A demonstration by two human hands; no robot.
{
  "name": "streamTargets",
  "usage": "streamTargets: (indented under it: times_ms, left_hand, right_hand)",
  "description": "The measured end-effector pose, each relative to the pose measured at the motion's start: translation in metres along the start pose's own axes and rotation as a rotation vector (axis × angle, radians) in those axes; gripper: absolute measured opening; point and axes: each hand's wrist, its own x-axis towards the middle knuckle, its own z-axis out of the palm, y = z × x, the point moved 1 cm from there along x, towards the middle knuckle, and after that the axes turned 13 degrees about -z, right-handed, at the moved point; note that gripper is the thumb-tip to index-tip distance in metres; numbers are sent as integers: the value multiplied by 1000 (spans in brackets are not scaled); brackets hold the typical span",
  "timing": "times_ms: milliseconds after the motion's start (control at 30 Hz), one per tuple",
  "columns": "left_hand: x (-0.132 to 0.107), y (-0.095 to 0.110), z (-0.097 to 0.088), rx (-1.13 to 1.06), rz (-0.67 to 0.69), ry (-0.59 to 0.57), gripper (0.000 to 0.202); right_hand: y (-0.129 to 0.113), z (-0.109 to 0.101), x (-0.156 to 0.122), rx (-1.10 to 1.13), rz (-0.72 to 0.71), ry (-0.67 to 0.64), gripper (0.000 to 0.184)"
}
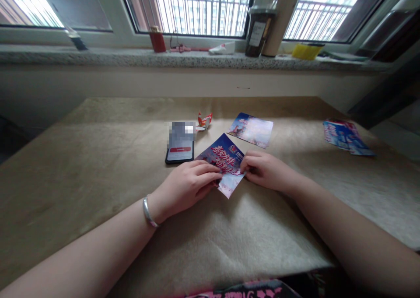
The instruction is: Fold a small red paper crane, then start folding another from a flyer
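Observation:
A square printed paper sheet (pixel 228 156), blue at the top and pale pink at its lower corner, lies turned cornerwise between my hands. My left hand (pixel 193 180) is closed on its lower left edge, fingers over the print, thumb hidden. On the right edge, my right hand (pixel 262 169) pinches the sheet with bent fingers. A phone (pixel 180 149) with a lit, partly blurred screen lies just beyond my left hand. Behind the sheet stands a small folded red and white paper piece (pixel 204 120). More flat printed sheets (pixel 252 129) rest beyond my right hand.
The table (pixel 98 180) has a tan covering. Several printed papers (pixel 346 137) lie in a pile at its right side. Along the granite windowsill (pixel 114 58) stand a red container (pixel 157 40), a dark lidded jar (pixel 258 31) and a yellow object (pixel 306 51).

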Motion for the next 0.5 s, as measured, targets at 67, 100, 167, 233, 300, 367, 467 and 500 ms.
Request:
streamTargets:
  times_ms: [67, 100, 167, 233, 300, 367, 467, 500]
  left_hand:
    - [0, 0, 1, 10, 2, -28, 25]
    - [-1, -1, 1, 14, 0, -36, 24]
    - [-1, -1, 1, 20, -6, -55, 24]
    - [-1, -1, 1, 33, -22, -73, 26]
    - [-2, 0, 1, 56, -46, -80, 32]
    - [-2, 1, 0, 77, -59, -88, 38]
    - [-2, 2, -1, 87, -64, -111, 40]
    - [-2, 2, -2, 85, -63, -118, 39]
  right_hand:
    - [0, 0, 0, 17, -19, -20, 17]
    - [0, 0, 0, 21, -25, -30, 18]
    - [-1, -1, 0, 21, -33, -48, 19]
    - [-1, -1, 1, 21, -41, -66, 18]
    - [-1, -2, 1, 21, -54, -78, 14]
    - [-1, -2, 1, 25, -66, -84, 12]
    - [0, -1, 1, 38, -70, -77, 11]
    - [1, -1, 1, 44, -72, -77, 11]
